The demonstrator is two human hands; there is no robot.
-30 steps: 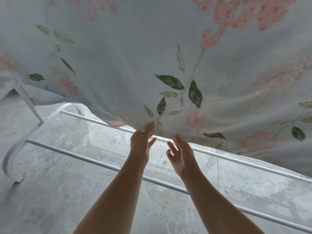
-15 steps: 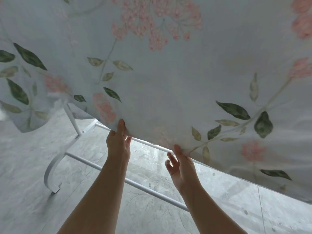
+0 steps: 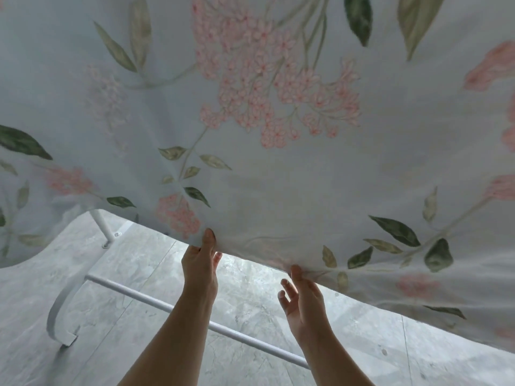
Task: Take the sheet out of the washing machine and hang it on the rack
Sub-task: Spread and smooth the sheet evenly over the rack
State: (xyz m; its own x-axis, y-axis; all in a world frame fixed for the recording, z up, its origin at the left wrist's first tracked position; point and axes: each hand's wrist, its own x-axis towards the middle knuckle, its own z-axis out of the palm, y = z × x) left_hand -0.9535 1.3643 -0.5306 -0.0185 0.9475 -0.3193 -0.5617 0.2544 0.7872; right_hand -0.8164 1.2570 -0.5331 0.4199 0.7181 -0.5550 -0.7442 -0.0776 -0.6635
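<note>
with the pale blue flower-printed cloth sheet (image 3: pixel 278 176) draped over the white metal tube rack (image 3: pixel 167 302) from 9 to 3 o'clock, the left hand (image 3: pixel 199 263) pinches its hem, the right hand (image 3: pixel 302 299) thumbs it at 5 o'clock, grip unclear, so best tug both evenly downward.

Forearms up; left hand (image 3: pixel 199 263), right hand (image 3: pixel 302 299) each in pinch on sheet (image 3: pixel 278 176)

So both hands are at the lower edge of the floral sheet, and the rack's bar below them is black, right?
Not quite. The head view shows the rack's bar is white, not black. The rest stands: the left hand and the right hand are both at the lower edge of the floral sheet, with the bar below them.
</note>
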